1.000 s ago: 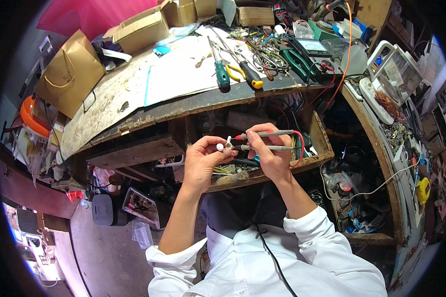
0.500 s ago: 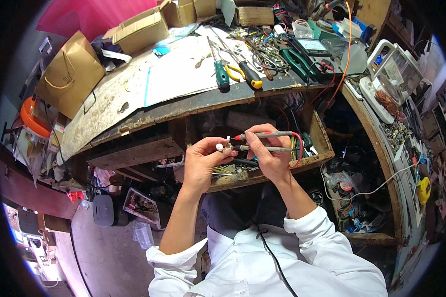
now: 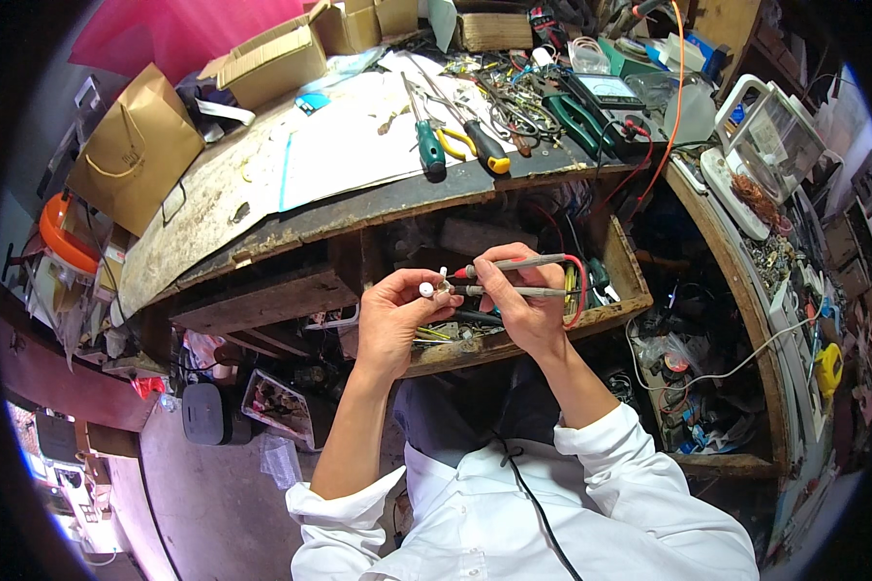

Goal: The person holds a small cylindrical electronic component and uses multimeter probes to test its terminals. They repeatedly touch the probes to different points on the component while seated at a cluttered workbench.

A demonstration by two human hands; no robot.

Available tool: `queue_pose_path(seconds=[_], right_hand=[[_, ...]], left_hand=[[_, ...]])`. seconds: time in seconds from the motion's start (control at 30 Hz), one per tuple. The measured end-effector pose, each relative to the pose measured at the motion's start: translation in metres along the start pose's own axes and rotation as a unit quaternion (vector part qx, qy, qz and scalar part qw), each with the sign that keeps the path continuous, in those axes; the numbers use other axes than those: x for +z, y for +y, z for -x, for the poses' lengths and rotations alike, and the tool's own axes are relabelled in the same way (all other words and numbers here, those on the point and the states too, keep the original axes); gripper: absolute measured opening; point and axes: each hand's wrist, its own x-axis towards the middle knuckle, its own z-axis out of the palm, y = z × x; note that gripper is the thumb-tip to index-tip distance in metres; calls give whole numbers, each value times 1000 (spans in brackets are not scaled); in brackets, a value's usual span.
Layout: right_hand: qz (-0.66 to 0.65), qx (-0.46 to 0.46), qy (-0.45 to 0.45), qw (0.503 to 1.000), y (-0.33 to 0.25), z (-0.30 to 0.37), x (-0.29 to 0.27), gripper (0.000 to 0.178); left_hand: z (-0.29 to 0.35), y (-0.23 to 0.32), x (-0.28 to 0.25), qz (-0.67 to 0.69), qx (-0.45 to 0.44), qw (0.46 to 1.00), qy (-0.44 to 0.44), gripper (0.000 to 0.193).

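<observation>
Between its thumb and fingers, my left hand (image 3: 391, 315) pinches a small white part (image 3: 426, 290) with a rounded end; its exact kind is too small to make out. My right hand (image 3: 519, 300) is closed around two multimeter probes, a red-marked probe (image 3: 539, 261) above and a black probe (image 3: 525, 291) below. Their tips point left and come up to the small part; whether both touch it I cannot tell. A red lead (image 3: 582, 293) loops down behind the right hand. The multimeter (image 3: 610, 92) lies on the bench at the upper right.
Under my hands an open wooden drawer (image 3: 591, 315) holds tools and wires. On the bench lie a green screwdriver (image 3: 430, 145), a yellow-black screwdriver (image 3: 489, 150) and green-handled pliers (image 3: 579, 126). A gold paper bag (image 3: 136, 150) stands at left. An orange cable (image 3: 681, 97) hangs at right.
The red-marked probe's tip has shifted slightly left and down toward the white part. Both hands otherwise keep nearly the same place and grip.
</observation>
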Motion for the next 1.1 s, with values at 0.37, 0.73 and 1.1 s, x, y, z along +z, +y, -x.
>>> queue_pose_path(seconds=[0.37, 0.73, 1.1], right_hand=[[1, 3, 0, 1000, -2, 0, 0, 10], [6, 3, 3, 1000, 1, 0, -1, 10], [23, -2, -2, 1000, -1, 0, 0, 11]], left_hand=[[-1, -1, -1, -2, -2, 1000, -1, 20], [-1, 0, 0, -4, -9, 1000, -5, 21], [-2, 0, 0, -8, -14, 1000, -1, 21]])
